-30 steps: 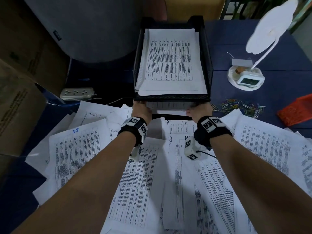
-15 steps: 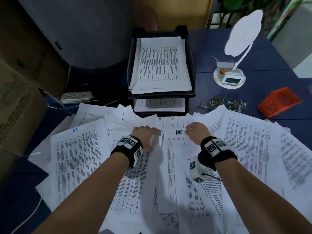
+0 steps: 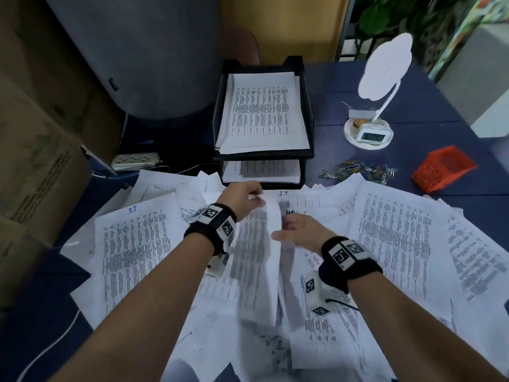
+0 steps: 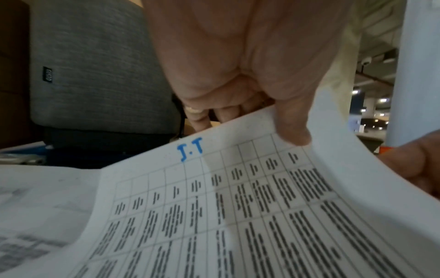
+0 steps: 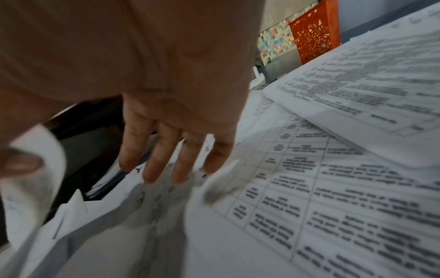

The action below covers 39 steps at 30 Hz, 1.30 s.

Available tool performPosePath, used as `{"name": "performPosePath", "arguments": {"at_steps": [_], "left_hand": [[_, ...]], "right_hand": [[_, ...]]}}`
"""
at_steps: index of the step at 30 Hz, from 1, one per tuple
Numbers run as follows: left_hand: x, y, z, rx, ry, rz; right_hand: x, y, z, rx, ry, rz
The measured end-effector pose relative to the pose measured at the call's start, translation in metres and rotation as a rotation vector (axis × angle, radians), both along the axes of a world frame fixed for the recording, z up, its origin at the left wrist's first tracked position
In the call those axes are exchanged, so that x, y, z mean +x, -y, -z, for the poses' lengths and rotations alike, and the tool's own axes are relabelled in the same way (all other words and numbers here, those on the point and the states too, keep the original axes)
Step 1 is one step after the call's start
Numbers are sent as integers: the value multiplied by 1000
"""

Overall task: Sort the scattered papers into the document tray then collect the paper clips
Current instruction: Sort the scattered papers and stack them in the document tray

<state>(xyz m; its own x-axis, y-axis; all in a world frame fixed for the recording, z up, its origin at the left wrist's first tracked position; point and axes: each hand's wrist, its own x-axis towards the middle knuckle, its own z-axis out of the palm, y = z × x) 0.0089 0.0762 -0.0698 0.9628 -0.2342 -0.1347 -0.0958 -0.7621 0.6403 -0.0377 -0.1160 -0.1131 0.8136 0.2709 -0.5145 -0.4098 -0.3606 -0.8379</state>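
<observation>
Left hand pinches the top edge of one sheet marked "I.T" in blue, thumb on the printed face, fingers curled behind. The sheet is bowed and partly lifted off the pile, near the middle of the table. Right hand is just beside it, fingers spread and nearly straight, tips down on the loose papers underneath; it grips nothing.

Document tray sits at the far edge of the table, centre, two tiers, both already holding stacks. Paper clips lie in a loose heap right of the tray, with the orange basket near them toward the right edge.

My read of the step: peel this sheet free, then file it.

- Keep the right-hand fingers flat on the lower sheets so they don't drag along with it.
- Lift from the top edge, and let the bottom edge clear the pile before swinging toward the tray.
- Support the sheet with the second hand before carrying; one-corner pinch on a bowed page will crease or flop.
- Sheets carry labels ("I.T", another looks like "HR"), so tiers probably map to labels. I can't read which tier is which from here; check the top sheet before dropping it in.
- Slide it in flat from the front lip, squared against the stack.

Clips last; a lot of paper remains.
</observation>
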Motion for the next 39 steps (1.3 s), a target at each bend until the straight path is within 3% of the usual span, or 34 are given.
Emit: {"name": "performPosePath", "arguments": {"at_steps": [3,6,9,13,17,22,26,29,33,36,39], "left_hand": [[-2,-2,2,-75,83,-76],[-11,-24,17,118,151,-254],[-30,-58,41,449,-122,-533],[-54,-101,75,507,-402,-738],[-59,-112,87,511,-399,-733],[-58,-114,78,523,-428,-623],[-53,-111,64,633,-439,-536],[-47,-97,47,567,-344,-497],[-47,-54,22,204,-249,-443],[-55,-15,15,-83,-278,-358],[-59,6,21,-206,-340,-223]], "right_hand": [[4,-5,3,-121,71,96],[9,2,10,-374,153,40],[6,7,18,-494,122,-100],[5,7,34,-401,41,-28],[15,6,43,-331,-21,89],[18,3,43,-360,-33,81],[17,-1,38,-397,-39,53],[16,1,36,-399,-36,44],[16,0,34,-416,-40,21],[15,1,34,-416,-40,28],[14,2,32,-428,-45,10]]}}
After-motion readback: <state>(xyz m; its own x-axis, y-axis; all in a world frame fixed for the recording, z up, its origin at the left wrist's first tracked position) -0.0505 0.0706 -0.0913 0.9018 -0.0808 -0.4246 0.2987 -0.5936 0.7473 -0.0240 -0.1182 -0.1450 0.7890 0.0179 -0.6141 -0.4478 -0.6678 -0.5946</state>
